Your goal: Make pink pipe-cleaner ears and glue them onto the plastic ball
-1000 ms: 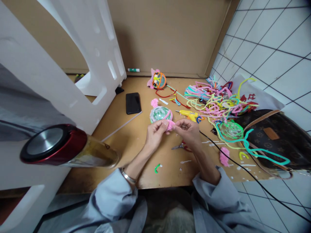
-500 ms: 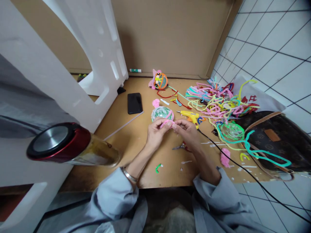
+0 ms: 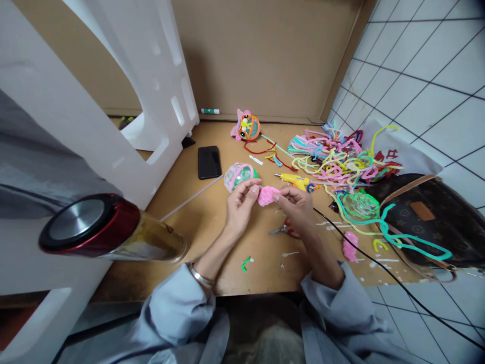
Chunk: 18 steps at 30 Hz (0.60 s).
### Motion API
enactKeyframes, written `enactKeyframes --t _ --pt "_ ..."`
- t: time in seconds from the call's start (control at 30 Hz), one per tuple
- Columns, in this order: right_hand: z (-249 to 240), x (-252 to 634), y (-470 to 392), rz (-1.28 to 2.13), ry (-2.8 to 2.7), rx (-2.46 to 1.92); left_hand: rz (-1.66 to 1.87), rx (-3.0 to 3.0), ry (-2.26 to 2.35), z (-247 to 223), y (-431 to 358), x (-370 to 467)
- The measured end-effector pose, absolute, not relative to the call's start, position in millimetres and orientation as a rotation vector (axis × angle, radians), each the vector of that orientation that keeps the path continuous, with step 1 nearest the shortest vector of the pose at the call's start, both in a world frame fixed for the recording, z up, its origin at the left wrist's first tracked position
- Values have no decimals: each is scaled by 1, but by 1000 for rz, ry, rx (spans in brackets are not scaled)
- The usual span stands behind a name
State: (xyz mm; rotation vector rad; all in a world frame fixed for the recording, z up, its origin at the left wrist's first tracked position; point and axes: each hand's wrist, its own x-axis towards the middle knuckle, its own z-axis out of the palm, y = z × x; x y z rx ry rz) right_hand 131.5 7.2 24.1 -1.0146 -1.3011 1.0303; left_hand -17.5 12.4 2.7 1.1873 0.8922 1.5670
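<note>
The head camera faces forward, down onto a table (image 3: 206,217)

Both arms reach forward, left forearm (image 3: 215,253) and right forearm (image 3: 321,255) slanting inward, bare beyond the grey sleeves (image 3: 178,298)! Here's the left hand (image 3: 241,205), thumb tip up near the index finger, the other fingers curled. Facing it, just apart, the right hand (image 3: 296,202): thumb pointing inward, pressed in a pinch, index bent, the rest folded behind. Both wrists sit lower than the fingertips.
</note>
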Motion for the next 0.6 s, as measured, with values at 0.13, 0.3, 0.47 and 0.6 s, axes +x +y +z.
enactKeyframes --t 0.13,0.3,0.47,0.6 --pt "28 132 6 1003 -1283 -1044 1602 1313 961 3 7 -16" --pt "27 133 5 1000 -1307 -1065 1621 1491 1021 2 6 -13" --pt "25 130 5 1020 -1283 -1056 1659 1552 1018 4 8 -15" --pt "24 130 6 1032 -1274 -1014 1629 1504 998 4 9 -16"
